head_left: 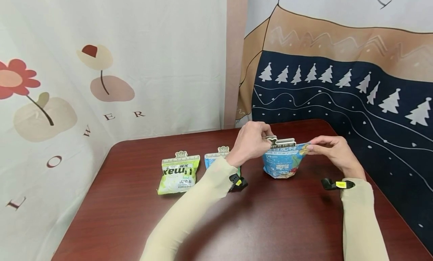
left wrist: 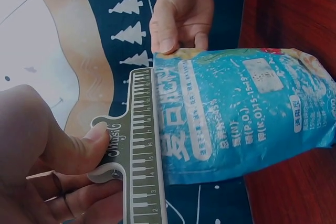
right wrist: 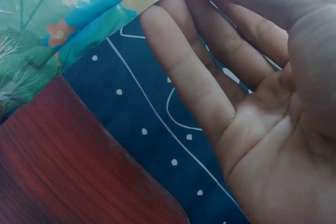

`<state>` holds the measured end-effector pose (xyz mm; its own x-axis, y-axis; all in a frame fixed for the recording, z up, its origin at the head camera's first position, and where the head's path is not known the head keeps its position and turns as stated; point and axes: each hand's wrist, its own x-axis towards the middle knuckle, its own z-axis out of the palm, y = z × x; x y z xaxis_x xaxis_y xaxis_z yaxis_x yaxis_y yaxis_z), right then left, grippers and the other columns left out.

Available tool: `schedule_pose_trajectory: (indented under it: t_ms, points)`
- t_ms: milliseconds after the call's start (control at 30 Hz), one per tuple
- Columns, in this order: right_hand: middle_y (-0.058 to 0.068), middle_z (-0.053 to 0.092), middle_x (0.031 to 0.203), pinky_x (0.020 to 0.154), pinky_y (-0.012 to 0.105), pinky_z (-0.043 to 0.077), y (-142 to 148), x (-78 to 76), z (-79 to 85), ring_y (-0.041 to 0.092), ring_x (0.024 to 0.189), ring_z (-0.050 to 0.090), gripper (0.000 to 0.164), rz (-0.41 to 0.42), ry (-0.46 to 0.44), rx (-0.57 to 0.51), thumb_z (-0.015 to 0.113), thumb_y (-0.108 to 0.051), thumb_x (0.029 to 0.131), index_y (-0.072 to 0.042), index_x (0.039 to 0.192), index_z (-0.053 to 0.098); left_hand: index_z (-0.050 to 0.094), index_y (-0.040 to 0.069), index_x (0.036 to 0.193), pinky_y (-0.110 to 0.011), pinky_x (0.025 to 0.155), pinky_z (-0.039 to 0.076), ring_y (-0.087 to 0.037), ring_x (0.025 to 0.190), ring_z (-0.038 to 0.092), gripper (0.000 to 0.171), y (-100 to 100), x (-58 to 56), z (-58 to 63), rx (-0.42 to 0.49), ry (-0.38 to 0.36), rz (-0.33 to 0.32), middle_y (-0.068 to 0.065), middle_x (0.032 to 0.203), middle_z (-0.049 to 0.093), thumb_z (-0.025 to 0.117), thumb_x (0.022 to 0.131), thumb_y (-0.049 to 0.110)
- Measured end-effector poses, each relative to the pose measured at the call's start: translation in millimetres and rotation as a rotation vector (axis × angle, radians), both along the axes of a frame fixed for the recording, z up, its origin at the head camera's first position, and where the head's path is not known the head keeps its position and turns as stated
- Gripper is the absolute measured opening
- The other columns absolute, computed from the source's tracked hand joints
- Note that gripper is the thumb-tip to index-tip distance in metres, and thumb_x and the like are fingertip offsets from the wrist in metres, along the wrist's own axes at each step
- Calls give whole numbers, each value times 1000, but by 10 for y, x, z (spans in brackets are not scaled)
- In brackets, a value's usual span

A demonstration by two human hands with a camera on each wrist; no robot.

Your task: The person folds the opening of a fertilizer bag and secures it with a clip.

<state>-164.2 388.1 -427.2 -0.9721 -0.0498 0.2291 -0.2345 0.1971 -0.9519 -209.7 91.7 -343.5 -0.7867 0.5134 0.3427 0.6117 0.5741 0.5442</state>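
Observation:
My left hand (head_left: 251, 141) pinches the handle of a wide clip (left wrist: 143, 153) printed with piano keys and the word Music. The clip's long jaw lies along the top edge of a blue printed bag (head_left: 280, 164), reaching past one side of it in the left wrist view. At the bag's other top corner, my right hand (head_left: 335, 152) pinches the film between thumb and fingertips. The bag hangs upright between both hands, its base low over the table. In the right wrist view, the bag's flowered side (right wrist: 58, 30) shows beside the fingers.
On the brown table (head_left: 270, 223), a green bag (head_left: 178, 176) lies left with a keyboard clip (head_left: 180, 158) along its top. Next to it, a blue bag (head_left: 209, 161) with a similar clip (head_left: 222, 151) is partly behind my left arm. Printed curtains (head_left: 176, 65) hang behind.

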Motion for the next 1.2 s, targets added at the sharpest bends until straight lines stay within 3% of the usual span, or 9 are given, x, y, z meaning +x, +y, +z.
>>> schedule_pose_trajectory:
  t_ms: [367, 800, 1033, 1200]
  points:
    - [-3, 78, 91, 75, 24, 62, 24, 3, 8, 15, 76, 77, 15, 39, 5, -9, 73, 6, 90, 7, 105, 73, 77, 17, 82, -19, 58, 45, -8, 77, 57, 16, 140, 30, -24, -8, 1, -18, 8, 82, 71, 68, 80, 4]
    - [-2, 79, 91, 77, 24, 62, 57, 11, -6, 19, 78, 78, 15, 72, -10, -28, 72, 7, 90, 6, 105, 73, 78, 18, 82, -17, 59, 45, -6, 76, 57, 13, 281, 45, -69, -39, 5, -26, 8, 84, 72, 70, 81, 8]
    - [-3, 79, 89, 77, 24, 62, 69, 7, -21, 18, 77, 78, 13, 39, -48, -6, 74, 3, 91, 5, 103, 74, 78, 18, 83, -16, 59, 46, -6, 75, 57, 10, 357, 53, -65, -69, 15, -19, 10, 81, 69, 74, 80, 10]
    - [-2, 79, 92, 78, 23, 61, 108, 3, -36, 19, 79, 79, 13, 122, -36, -58, 71, 7, 91, 3, 103, 75, 79, 18, 86, -15, 60, 46, -5, 76, 56, 8, 407, 56, -60, -100, 13, -19, 9, 83, 69, 75, 81, 13]
